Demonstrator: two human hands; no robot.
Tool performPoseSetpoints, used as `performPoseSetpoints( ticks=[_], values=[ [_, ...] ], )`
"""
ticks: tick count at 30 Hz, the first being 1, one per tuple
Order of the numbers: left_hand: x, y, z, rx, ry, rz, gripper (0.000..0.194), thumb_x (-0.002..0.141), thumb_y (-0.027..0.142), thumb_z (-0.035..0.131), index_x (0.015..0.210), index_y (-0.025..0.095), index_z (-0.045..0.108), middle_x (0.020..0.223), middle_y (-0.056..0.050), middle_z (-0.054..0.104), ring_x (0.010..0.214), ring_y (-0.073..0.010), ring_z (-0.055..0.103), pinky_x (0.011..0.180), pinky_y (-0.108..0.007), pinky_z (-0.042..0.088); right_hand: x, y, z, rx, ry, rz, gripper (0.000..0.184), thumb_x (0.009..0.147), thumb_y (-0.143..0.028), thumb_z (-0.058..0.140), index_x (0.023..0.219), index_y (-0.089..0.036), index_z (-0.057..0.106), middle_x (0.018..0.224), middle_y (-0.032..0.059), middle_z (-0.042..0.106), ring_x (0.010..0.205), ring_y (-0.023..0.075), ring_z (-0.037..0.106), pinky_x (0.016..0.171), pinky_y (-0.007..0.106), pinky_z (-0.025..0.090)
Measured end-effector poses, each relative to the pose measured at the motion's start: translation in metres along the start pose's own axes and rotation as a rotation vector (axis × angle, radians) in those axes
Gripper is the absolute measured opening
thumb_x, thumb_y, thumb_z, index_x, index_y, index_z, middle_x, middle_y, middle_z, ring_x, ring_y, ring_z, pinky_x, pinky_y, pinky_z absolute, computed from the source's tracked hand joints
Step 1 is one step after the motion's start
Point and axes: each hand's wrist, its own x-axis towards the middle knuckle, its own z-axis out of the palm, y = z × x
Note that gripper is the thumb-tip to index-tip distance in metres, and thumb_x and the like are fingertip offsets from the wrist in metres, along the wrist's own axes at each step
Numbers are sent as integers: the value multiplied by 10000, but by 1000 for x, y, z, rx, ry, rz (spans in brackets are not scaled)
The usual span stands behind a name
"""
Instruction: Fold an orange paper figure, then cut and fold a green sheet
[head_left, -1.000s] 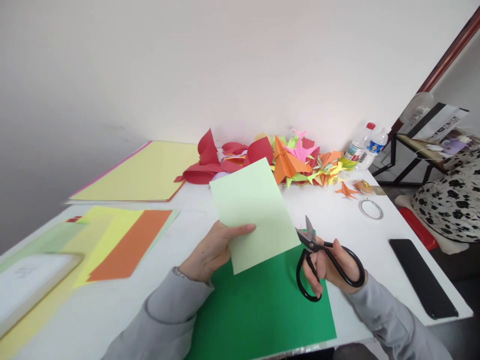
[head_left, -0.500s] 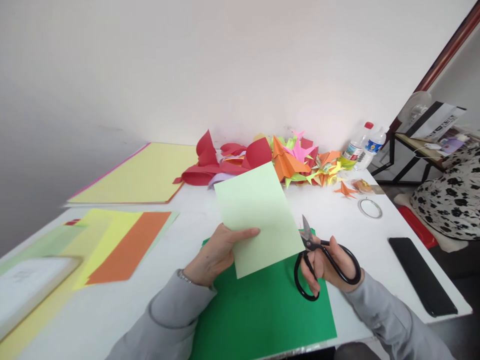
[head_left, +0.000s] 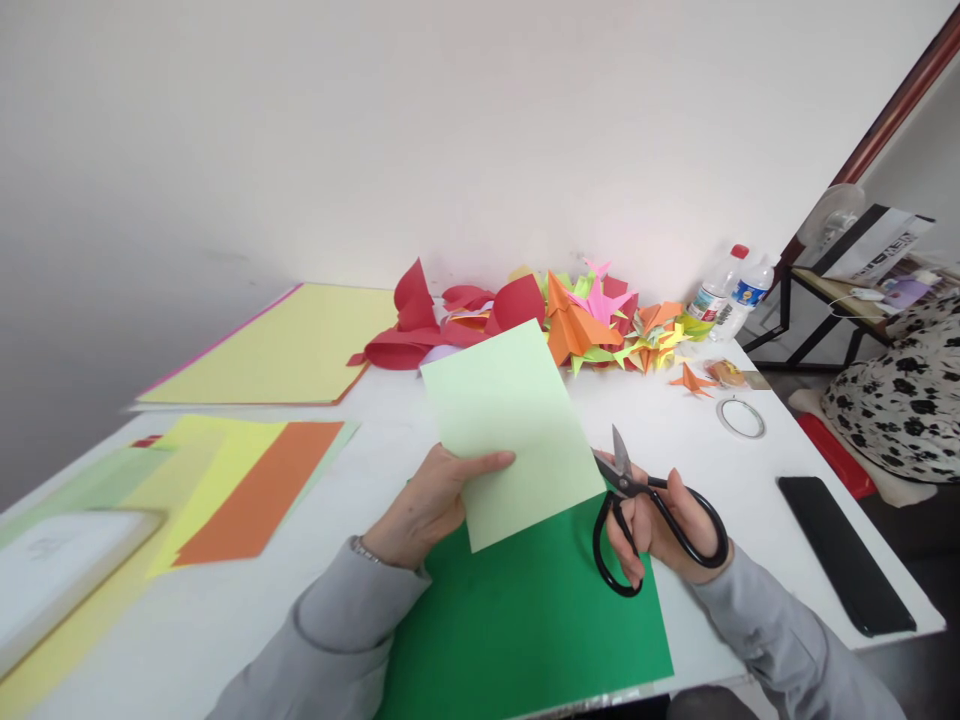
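Observation:
My left hand point(head_left: 427, 505) pinches the lower left edge of a pale green sheet of paper point(head_left: 517, 430) and holds it up above a dark green sheet point(head_left: 525, 630) that lies on the white table point(head_left: 660, 420). My right hand point(head_left: 652, 525) grips black-handled scissors point(head_left: 645, 515), fingers through the loops. The blades are parted and meet the pale sheet's right edge.
Folded paper shapes point(head_left: 577, 325) in red, orange, pink and yellow are heaped by the wall. Yellow and orange sheets point(head_left: 247, 480) lie left, a large yellow sheet point(head_left: 292, 345) behind. A tape ring point(head_left: 740, 417), a black phone point(head_left: 846, 567) and two bottles point(head_left: 729, 287) are on the right.
The pale green sheet and both hands dipped slightly and came back; the scissors stay at the sheet's right edge. Little else differs.

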Motion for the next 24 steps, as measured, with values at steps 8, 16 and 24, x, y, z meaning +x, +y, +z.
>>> performPoseSetpoints(
  ticks=[8,16,24],
  values=[
    [1,-3,-2,-4,-60,-88,570,560,108,832,1105,151,673,1055,-127,739,936,-334,707,752,-392,621,0,-4,-1,-54,-1,62,958,816,-802,302,1525,-185,115,616,4,620,428,141,507,445,288,452],
    [0,-8,-1,24,-105,-102,666,565,122,841,1197,165,636,1033,-124,746,924,-327,712,805,-403,603,-2,1,-7,-37,-25,100,888,836,-782,302,1505,-210,189,640,8,648,438,148,535,469,296,458],
    [-4,-6,2,-6,-85,-83,534,610,187,820,1123,156,673,1061,-127,738,935,-328,707,787,-390,599,0,0,-6,-64,-23,82,831,821,-803,297,1281,-148,522,604,21,630,417,133,503,463,286,428]
  ],
)
